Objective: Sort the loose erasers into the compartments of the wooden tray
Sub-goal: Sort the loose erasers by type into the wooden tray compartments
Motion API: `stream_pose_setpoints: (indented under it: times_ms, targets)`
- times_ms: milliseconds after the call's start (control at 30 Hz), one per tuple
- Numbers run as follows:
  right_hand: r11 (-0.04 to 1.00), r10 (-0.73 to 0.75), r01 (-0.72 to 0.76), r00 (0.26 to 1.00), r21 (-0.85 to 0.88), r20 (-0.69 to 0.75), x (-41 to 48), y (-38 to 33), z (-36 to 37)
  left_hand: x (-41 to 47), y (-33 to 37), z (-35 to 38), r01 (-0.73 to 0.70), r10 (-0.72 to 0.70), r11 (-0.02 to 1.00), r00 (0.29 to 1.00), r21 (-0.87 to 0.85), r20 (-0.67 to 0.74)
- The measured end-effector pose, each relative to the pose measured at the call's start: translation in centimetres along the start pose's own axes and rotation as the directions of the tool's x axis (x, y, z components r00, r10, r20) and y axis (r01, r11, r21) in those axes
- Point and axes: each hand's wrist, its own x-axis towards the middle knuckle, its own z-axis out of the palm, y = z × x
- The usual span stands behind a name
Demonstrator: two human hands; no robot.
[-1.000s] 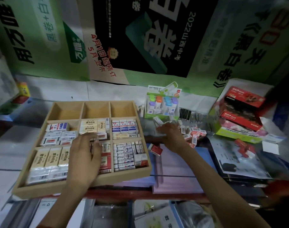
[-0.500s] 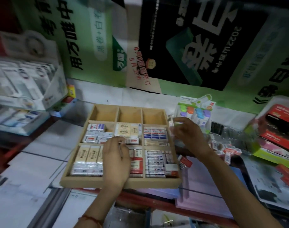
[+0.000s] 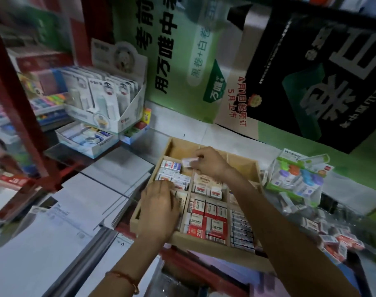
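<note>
Two bare hands over the wooden tray (image 3: 217, 248) on the counter. Right hand (image 3: 210, 162) reaches across to the tray's back-left area, fingers (image 3: 198, 157) pinched shut on one small white eraser (image 3: 188, 162), held just above the middle-left compartment with the blue-and-white erasers (image 3: 171, 167). Left hand (image 3: 159, 209) lies palm down over the front-left compartment, fingers curled loosely; cannot tell if it grips anything. Red-and-white erasers (image 3: 208, 221) fill the front middle compartment, cream-labelled ones (image 3: 206, 183) the middle one. Back row compartments look bare where visible. Loose erasers (image 3: 330, 236) heaped on the counter to the tray's right, near a green pack of small bottles (image 3: 298, 179). Red string bracelet (image 3: 124, 277) on left wrist.
</note>
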Motion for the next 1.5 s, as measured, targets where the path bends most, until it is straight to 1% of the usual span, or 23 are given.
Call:
stream_pose_setpoints:
  times_ms: [33,67,100,167,267,367,467,567,800,967,1100,1267,1367,1433,1500]
  targets:
    - [0.99,-0.04,0.04,0.999,-0.137,0.001,0.4,-0.1,-0.2,0.0,0.0,0.0,0.004,-0.004,1.0,1.0,-0.011,-0.008]
    - [0.974,-0.062,0.061,0.998,-0.22,0.004,0.7,-0.2,-0.3,-0.1,-0.1,0.0,0.0,-0.001,1.0,1.0,-0.03,-0.027]
    - [0.962,-0.066,0.066,0.998,-0.263,0.01,1.1,-0.3,-0.4,-0.1,-0.2,0.0,-0.003,0.001,0.999,0.999,-0.045,-0.051]
    - [0.955,-0.056,0.056,0.998,-0.29,0.009,1.8,-0.2,-0.1,-0.2,-0.5,0.2,-0.008,0.005,0.999,0.998,-0.041,-0.069]
    - [0.956,-0.067,0.062,0.998,-0.285,-0.009,2.6,0.4,1.2,-0.2,-0.6,0.2,-0.013,0.01,0.999,0.998,-0.038,-0.069]
    - [0.963,-0.111,0.102,0.994,-0.251,-0.021,2.6,0.8,2.2,-0.2,-0.8,0.3,-0.01,0.008,1.0,0.997,-0.023,-0.076]
    - [0.949,-0.154,0.144,0.988,-0.281,-0.014,2.6,0.6,2.4,-0.2,-0.9,0.4,-0.029,0.025,0.999,0.995,-0.037,-0.1]
    - [0.955,-0.126,0.121,0.992,-0.27,-0.001,2.5,0.5,2.4,-0.4,-0.7,0.2,-0.02,0.014,0.998,0.996,-0.059,-0.093]
    - [0.929,-0.189,0.164,0.981,-0.333,-0.045,2.3,1.1,2.8,-0.4,-0.5,0.0,-0.019,0.015,0.998,0.996,-0.052,-0.084]
    - [0.927,-0.182,0.125,0.974,-0.354,-0.133,2.2,1.3,2.7,-0.5,-0.5,-0.1,-0.013,0.008,0.998,0.997,-0.066,-0.078]
    - [0.916,-0.202,0.144,0.972,-0.374,-0.121,2.2,1.7,3.0,-0.6,-0.5,-0.2,0.0,-0.004,0.998,0.998,-0.065,-0.068]
    - [0.939,-0.172,0.124,0.977,-0.321,-0.123,2.2,2.1,2.7,-0.6,-0.3,-0.2,0.008,-0.013,0.998,0.997,-0.062,-0.073]
    - [0.939,-0.19,0.143,0.974,-0.313,-0.125,1.9,2.0,2.1,-0.5,-0.3,-0.2,0.015,-0.019,0.998,0.997,-0.057,-0.07]
    - [0.944,-0.221,0.165,0.959,-0.287,-0.176,1.1,1.8,1.1,-0.5,-0.4,-0.2,0.017,-0.021,0.998,0.997,-0.056,-0.069]
    - [0.958,-0.238,0.182,0.936,-0.222,-0.258,-0.5,2.1,-0.5,-0.4,-0.4,-0.1,0.022,-0.025,0.999,0.998,-0.049,-0.063]
